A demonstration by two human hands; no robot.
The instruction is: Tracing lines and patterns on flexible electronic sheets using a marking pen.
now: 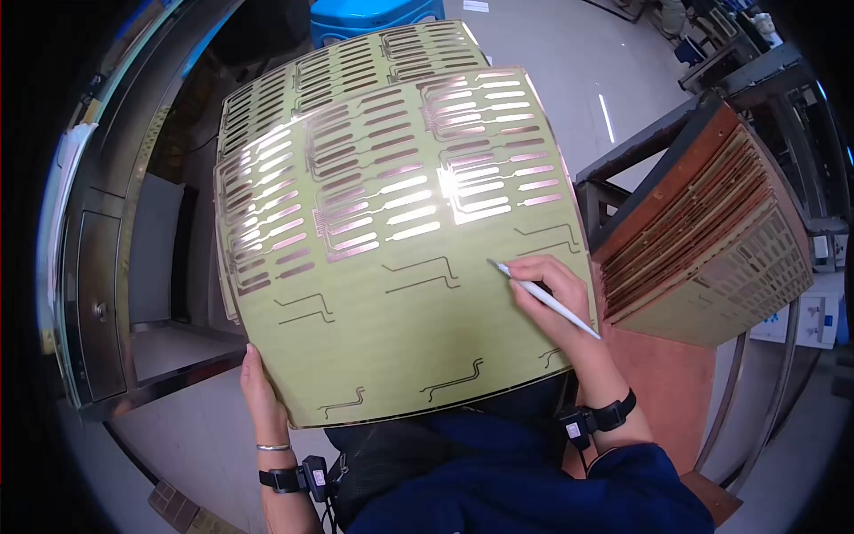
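Observation:
Before me lies a large pale-green circuit board panel (400,329) with shiny copper traces and pads. My left hand (259,383) grips its lower left edge, thumb on top and the other fingers hidden beneath. In my right hand (553,294) is a slim white pen-shaped knife (556,309), held like a pencil. Its dark pointed tip is just over the bare green surface, near the thin copper lines on the right half; I cannot tell if it touches. Another patterned panel (347,55) shows beyond the far edge of the first.
At the right a rack (658,191) holds a thick row of upright copper-edged panels. Below it is a flat copper-coloured board (663,383). A metal-framed machine (102,294) stands at the left. Past the panels is a blue plastic stool (378,16) on the grey floor.

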